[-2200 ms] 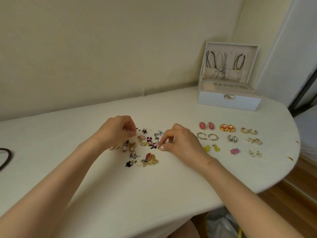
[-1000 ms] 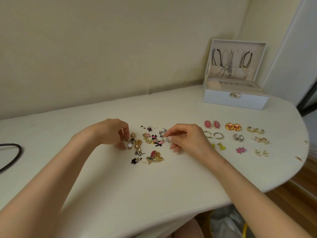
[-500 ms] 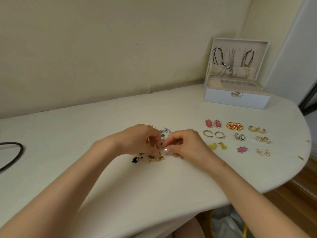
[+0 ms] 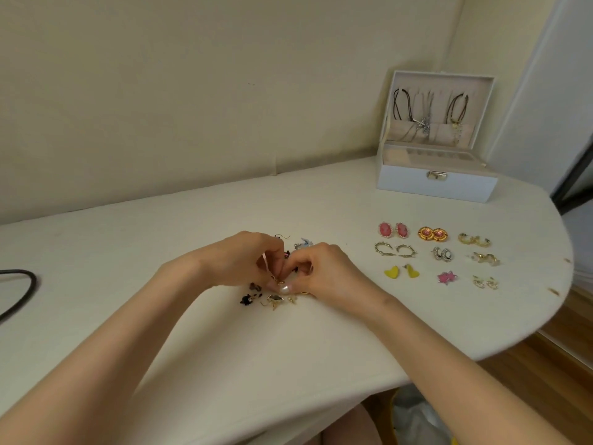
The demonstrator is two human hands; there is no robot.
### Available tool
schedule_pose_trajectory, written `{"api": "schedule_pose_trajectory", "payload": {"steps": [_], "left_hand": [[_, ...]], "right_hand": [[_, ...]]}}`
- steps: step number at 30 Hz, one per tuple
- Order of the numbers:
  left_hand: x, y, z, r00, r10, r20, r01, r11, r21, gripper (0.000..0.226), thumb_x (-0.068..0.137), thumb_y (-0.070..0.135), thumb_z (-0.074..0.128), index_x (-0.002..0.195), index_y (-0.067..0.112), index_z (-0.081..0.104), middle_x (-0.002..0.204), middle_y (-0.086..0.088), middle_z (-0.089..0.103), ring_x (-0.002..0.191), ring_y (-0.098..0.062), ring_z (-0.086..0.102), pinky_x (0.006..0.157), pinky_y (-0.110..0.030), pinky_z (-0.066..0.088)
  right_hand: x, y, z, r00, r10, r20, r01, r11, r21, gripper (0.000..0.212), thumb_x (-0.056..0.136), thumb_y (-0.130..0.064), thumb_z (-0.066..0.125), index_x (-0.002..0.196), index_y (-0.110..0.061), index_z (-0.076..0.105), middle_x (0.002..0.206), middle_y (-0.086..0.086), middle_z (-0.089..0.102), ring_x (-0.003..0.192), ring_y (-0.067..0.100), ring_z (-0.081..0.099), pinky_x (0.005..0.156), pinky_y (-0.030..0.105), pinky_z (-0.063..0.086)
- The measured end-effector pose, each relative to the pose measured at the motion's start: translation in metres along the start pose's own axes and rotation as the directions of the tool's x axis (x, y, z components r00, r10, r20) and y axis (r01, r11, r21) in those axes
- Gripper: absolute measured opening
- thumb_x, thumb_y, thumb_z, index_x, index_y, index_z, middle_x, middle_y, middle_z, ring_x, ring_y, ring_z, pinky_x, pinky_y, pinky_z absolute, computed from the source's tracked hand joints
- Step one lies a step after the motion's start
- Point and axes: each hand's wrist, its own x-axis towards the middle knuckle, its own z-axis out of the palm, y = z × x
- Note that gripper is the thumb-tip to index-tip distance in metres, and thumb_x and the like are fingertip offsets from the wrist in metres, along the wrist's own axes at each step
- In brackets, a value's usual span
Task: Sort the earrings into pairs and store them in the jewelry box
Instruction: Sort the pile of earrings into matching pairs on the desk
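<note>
Loose earrings (image 4: 275,299): a small muddle lay mid-table, partly hidden beneath both hands, with a black piece (image 4: 247,298) at its near-left edge and a blue-silver one (image 4: 303,243) at its far side.
Small gold earring (image 4: 278,280): it was held just above the muddle, where the two sets of fingertips met.
Left hand (image 4: 240,260): the fingers were curled, their tips pinching the small gold earring.
Right hand (image 4: 330,274): it was curled likewise, thumb and forefinger nipping the same piece from the other side.
Far row: pink ovals (image 4: 393,229), gold rounds (image 4: 432,234) with pink centres and gold hoops (image 4: 474,240) lay side by side, well to the right of the hands.
Middle row: thorny hoops (image 4: 394,249), silver ovals (image 4: 442,254) and a gold pair (image 4: 486,258) lay here.
Near row: yellow hearts (image 4: 401,272), a pink star piece (image 4: 446,277) and a small gold pair (image 4: 485,282) lay here.
Jewelry box (image 4: 436,186): white, it stood at the table's far right beyond the rows, its lid upright and open, and necklaces (image 4: 423,120) hung inside the lid.
Table (image 4: 224,348): it was pale, with a rounded right end.
Black cable (image 4: 29,284): it curved in at the table's left edge.
Wood floor (image 4: 545,380): it showed below the rounded end.
</note>
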Motion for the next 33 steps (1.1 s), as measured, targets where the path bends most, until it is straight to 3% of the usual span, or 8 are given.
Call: {"api": "schedule_pose_trajectory", "payload": {"steps": [5,9,12,14,18,22,29,33], "left_hand": [[-0.001,-0.004,-0.003,1.0,0.009,-0.012,-0.009,1.0,-0.021,0.021,0.075,0.012,0.074,0.075,0.022,0.055,0.078,0.002,0.063,0.065,-0.008,0.054,0.065,-0.018,0.042],[-0.003,-0.004,-0.007,1.0,-0.005,0.008,0.005,1.0,0.027,0.021,0.078,0.011,0.071,0.074,0.023,0.055,0.076,0.004,0.061,0.067,-0.007,0.054,0.063,-0.013,0.041],[-0.003,-0.004,-0.008,1.0,-0.008,-0.016,0.009,0.997,0.071,0.019,0.077,0.017,0.072,0.077,0.026,0.055,0.086,0.003,0.059,0.077,-0.013,0.052,0.074,-0.025,0.044],[-0.004,-0.002,-0.008,0.999,0.002,-0.035,-0.001,0.999,0.033,0.019,0.076,0.021,0.074,0.08,0.027,0.056,0.09,0.005,0.059,0.079,-0.013,0.052,0.074,-0.028,0.045],[-0.005,0.011,-0.004,0.988,0.08,-0.134,-0.095,0.99,-0.106,0.018,0.076,0.021,0.074,0.088,0.019,0.061,0.077,0.011,0.059,0.062,0.005,0.051,0.055,-0.01,0.039],[0.001,0.028,0.007,0.948,0.148,-0.28,-0.207,0.959,-0.194,0.012,0.077,0.018,0.073,0.078,0.017,0.061,0.071,0.005,0.067,0.06,0.001,0.054,0.055,-0.011,0.038],[0.019,0.069,0.036,0.933,0.226,-0.28,-0.3,0.919,-0.257,0.007,0.087,0.015,0.062,0.082,0.01,0.062,0.074,0.002,0.069,0.061,0.0,0.058,0.063,-0.011,0.044],[0.04,0.102,0.057,0.924,0.276,-0.263,-0.317,0.94,-0.128,0.005,0.085,0.016,0.063,0.082,0.012,0.064,0.074,0.001,0.068,0.069,-0.011,0.061,0.074,-0.026,0.047]], "right_hand": [[0.004,-0.002,-0.001,0.999,0.019,0.027,-0.018,0.999,-0.034,0.016,0.07,-0.023,0.079,0.084,-0.023,0.071,0.059,-0.009,0.046,0.059,0.0,0.04,0.058,0.018,0.03],[0.008,-0.004,-0.002,0.996,0.058,0.066,-0.054,0.997,-0.063,0.014,0.072,-0.024,0.079,0.08,-0.02,0.069,0.06,-0.014,0.051,0.062,0.003,0.047,0.065,0.024,0.039],[0.008,-0.006,-0.004,0.993,0.086,0.086,-0.081,0.995,-0.057,0.016,0.072,-0.023,0.079,0.072,-0.021,0.063,0.061,-0.013,0.053,0.06,0.004,0.049,0.061,0.023,0.041],[0.007,-0.006,-0.005,0.995,0.092,0.036,-0.092,0.996,0.0,0.017,0.073,-0.019,0.078,0.069,-0.021,0.062,0.06,-0.012,0.053,0.056,0.003,0.048,0.057,0.019,0.04],[0.001,-0.001,-0.013,0.977,0.164,-0.137,-0.113,0.941,0.32,0.017,0.071,-0.012,0.078,0.067,-0.018,0.064,0.059,-0.003,0.056,0.049,0.005,0.05,0.047,0.016,0.039],[-0.015,0.005,-0.027,0.962,0.184,-0.201,-0.064,0.869,0.49,0.017,0.073,-0.005,0.077,0.067,-0.014,0.064,0.059,0.002,0.056,0.047,0.006,0.051,0.044,0.015,0.04],[-0.062,0.033,-0.061,0.953,0.19,-0.236,-0.053,0.871,0.488,0.017,0.078,0.005,0.068,0.074,-0.011,0.067,0.052,-0.006,0.058,0.046,0.004,0.054,0.048,0.015,0.044],[-0.092,0.052,-0.083,0.919,0.267,-0.29,-0.089,0.856,0.509,0.02,0.074,0.014,0.067,0.08,-0.004,0.068,0.061,0.004,0.062,0.05,0.012,0.062,0.05,0.018,0.051]]}}
